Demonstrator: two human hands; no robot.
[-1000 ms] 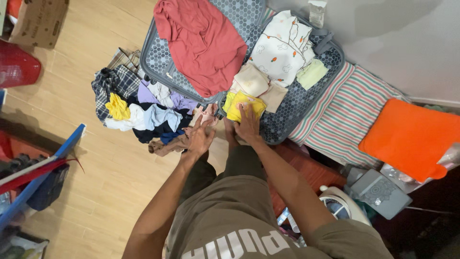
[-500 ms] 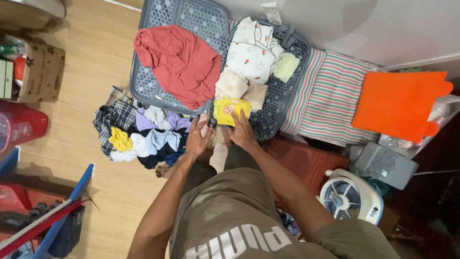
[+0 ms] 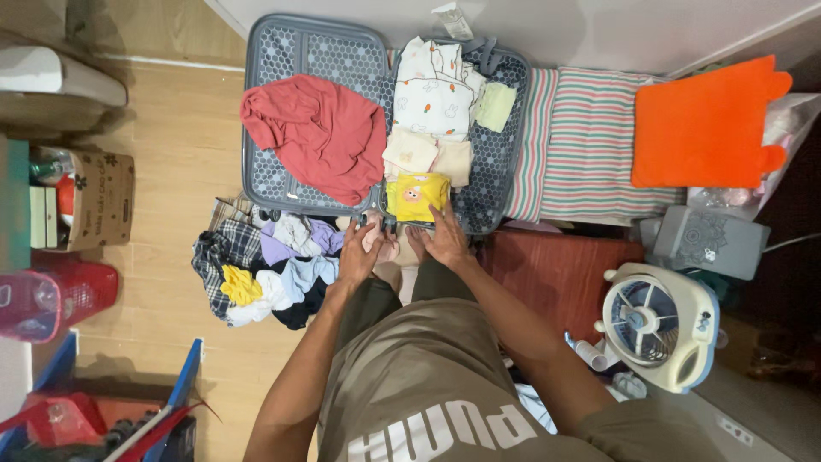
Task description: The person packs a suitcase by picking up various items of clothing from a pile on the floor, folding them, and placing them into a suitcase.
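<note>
Currently packing: the yellow folded garment (image 3: 416, 196) lies at the near edge of the right half of the open grey suitcase (image 3: 282, 51), just below two cream folded pieces (image 3: 428, 154) and a white printed garment (image 3: 434, 94). A pale green folded piece (image 3: 495, 106) sits at the right of that stack. Left half holds a loose red garment (image 3: 316, 133), unfolded.

Step in hand, as I judge it: seating the yellow piece into its row and squaring it against the suitcase edge.

Right hand (image 3: 445, 239): palm down, fingers extended forward, fingertips (image 3: 434, 210) touching the near edge of the yellow garment. Flat and spread, not gripping anything; forearm runs back toward my right shoulder.

Left hand (image 3: 359, 252): palm down, fingers loosely spread, resting beside my feet (image 3: 398, 248) at the suitcase rim, just left of the yellow piece. Not closed on anything I can make out.

Pile of unsorted clothes (image 3: 265, 269) lies on the wooden floor (image 3: 171, 171) just beside my left hand: plaid, lilac, pale blue, yellow and white items mixed.

Next move, judged: calls for a light flat press to settle the yellow piece without disturbing its fold, then a reach left into the pile, the nearest stock. The red garment would need folding before the left half takes more.
</note>
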